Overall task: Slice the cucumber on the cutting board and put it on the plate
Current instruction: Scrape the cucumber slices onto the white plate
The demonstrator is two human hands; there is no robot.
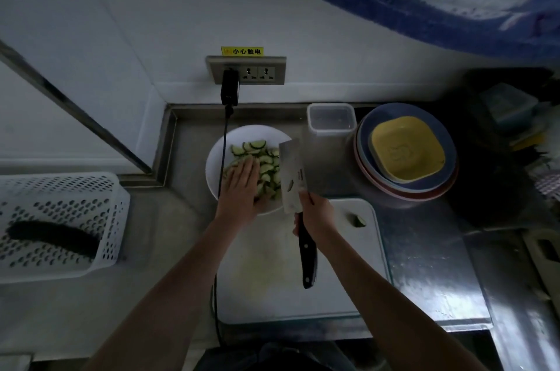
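A white plate (233, 137) at the back of the counter holds several half-moon cucumber slices (257, 148). My left hand (241, 185) lies flat on the slices with straight fingers. My right hand (316, 213) grips the black handle of a cleaver (291, 176), whose broad blade stands over the plate's right side with a slice stuck to it. The white cutting board (333, 279) lies in front of the plate, under my forearms. One cucumber end piece (359, 220) rests near the board's back right corner.
A white perforated basket (60, 188) at the left holds a whole dark cucumber (51, 237). A clear container (331, 120) and stacked plates topped by a yellow dish (407, 152) stand at the back right. A black cable (223, 155) hangs from the wall socket (247, 70) across the plate.
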